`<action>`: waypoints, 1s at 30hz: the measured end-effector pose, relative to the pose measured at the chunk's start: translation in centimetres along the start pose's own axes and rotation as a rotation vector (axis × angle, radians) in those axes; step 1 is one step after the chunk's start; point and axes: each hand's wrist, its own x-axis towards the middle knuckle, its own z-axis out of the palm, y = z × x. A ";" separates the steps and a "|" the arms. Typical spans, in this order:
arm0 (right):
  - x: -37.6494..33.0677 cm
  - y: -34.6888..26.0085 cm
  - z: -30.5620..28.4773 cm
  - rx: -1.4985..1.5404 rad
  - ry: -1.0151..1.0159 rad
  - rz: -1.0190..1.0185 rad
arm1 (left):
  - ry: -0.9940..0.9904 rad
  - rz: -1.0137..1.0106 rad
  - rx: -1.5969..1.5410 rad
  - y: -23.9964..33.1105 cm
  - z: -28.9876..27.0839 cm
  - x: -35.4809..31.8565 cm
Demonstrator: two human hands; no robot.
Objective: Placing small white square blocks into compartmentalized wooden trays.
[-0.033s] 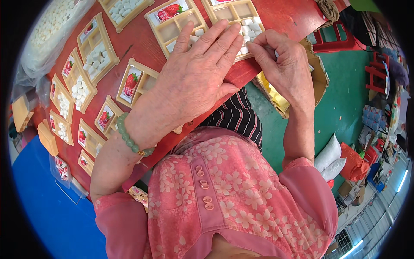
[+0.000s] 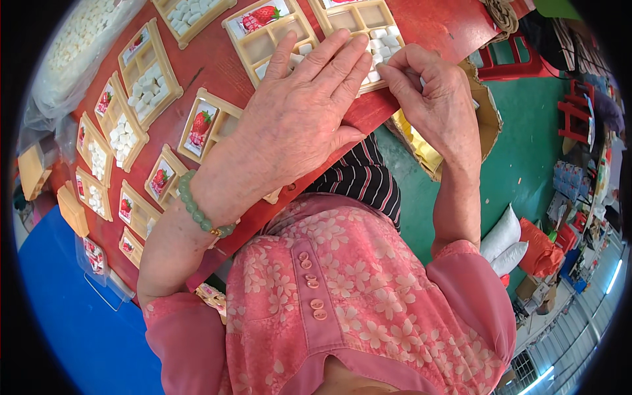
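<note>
My left hand (image 2: 296,115) lies flat with fingers spread across two tan compartment trays on the red table (image 2: 210,72). It holds nothing; a green bead bracelet (image 2: 201,210) sits on its wrist. The left tray (image 2: 253,49) carries a strawberry picture card. The right tray (image 2: 359,20) holds several white cubes (image 2: 382,46). My right hand (image 2: 428,99) is at that tray's near right corner, thumb and fingers pinched on a small white cube that barely shows.
More tan trays with white cubes and strawberry cards (image 2: 148,72) line the table's left side. A clear bag of white cubes (image 2: 79,46) lies at the far left. A cardboard box (image 2: 428,155) stands under the table edge, and a red stool (image 2: 500,62) beyond it.
</note>
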 end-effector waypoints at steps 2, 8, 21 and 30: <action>0.3 0.0 0.1 -0.021 -0.012 0.004 | -0.001 0.008 -0.001 -0.2 -0.1 0.0; 0.5 -0.6 -1.3 0.102 -0.064 0.104 | 0.090 -0.003 -0.098 -0.5 -0.7 -0.4; 0.7 -0.8 0.4 0.063 0.025 0.014 | 0.125 -0.055 -0.128 -1.6 -2.3 -2.4; 0.9 -0.8 0.4 -0.047 0.006 -0.019 | 0.106 0.008 -0.094 -1.3 -0.5 -1.0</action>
